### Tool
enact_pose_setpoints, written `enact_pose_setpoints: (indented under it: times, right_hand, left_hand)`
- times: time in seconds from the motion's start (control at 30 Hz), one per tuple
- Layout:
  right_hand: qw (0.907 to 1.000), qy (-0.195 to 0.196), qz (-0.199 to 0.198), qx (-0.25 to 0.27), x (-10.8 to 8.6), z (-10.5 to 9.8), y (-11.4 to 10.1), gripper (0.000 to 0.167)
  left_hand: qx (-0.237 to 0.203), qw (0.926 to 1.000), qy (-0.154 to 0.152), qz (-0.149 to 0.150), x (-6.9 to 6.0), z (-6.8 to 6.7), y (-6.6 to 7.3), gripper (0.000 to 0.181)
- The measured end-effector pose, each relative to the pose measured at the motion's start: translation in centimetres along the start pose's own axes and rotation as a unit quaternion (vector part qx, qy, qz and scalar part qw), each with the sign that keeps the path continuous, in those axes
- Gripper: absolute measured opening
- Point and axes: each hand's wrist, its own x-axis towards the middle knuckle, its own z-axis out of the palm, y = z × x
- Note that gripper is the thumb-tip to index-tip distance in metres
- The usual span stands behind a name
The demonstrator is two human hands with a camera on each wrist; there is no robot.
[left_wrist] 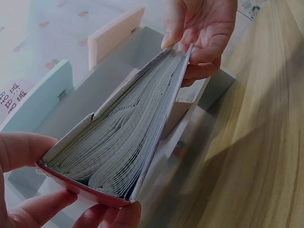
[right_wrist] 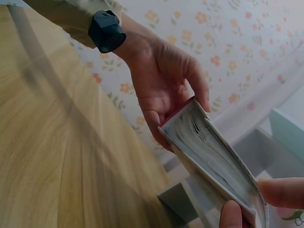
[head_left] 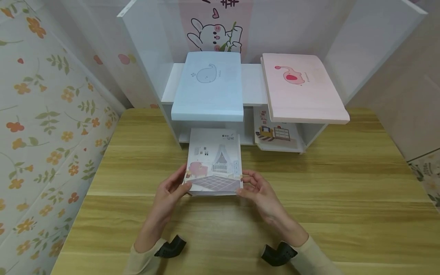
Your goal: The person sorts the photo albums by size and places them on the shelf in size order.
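A thick hardcover book (head_left: 215, 162) with a room drawing on its cover is held level between both hands, in front of the shelf's lower left opening. My left hand (head_left: 170, 193) grips its left side, thumb on the cover. In the left wrist view, that side is a red spine (left_wrist: 85, 190), with fingers under it. My right hand (head_left: 262, 198) pinches the opposite side, thumb on top and fingers beneath. Both wrist views show the book's page block (right_wrist: 204, 142) edge-on, its pages fanned a little between the covers.
A white shelf unit (head_left: 144, 46) stands at the back of the wooden table (head_left: 361, 191). A blue whale panel (head_left: 209, 86) and a pink elephant panel (head_left: 302, 89) jut out above its lower openings. Another printed book (head_left: 278, 133) lies in the lower right opening. Flowered cloth (head_left: 51, 152) borders the left.
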Motion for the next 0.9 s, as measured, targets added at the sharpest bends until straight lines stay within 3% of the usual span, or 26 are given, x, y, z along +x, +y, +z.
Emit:
enact_pose_setpoints:
  times: [0.57,0.9]
  right_hand:
    - [0.9999,0.01,0.008,-0.001,1.3,-0.2,-0.9,0.054]
    - [0.9998,0.016,-0.006,0.006,2.5,-0.4,-0.8,0.054]
  left_hand:
    - [-0.01,0.9998,-0.014,0.006,1.3,0.0,0.3,0.058]
    - [-0.024,0.9995,-0.011,-0.017,2.7,0.1,0.2,0.057]
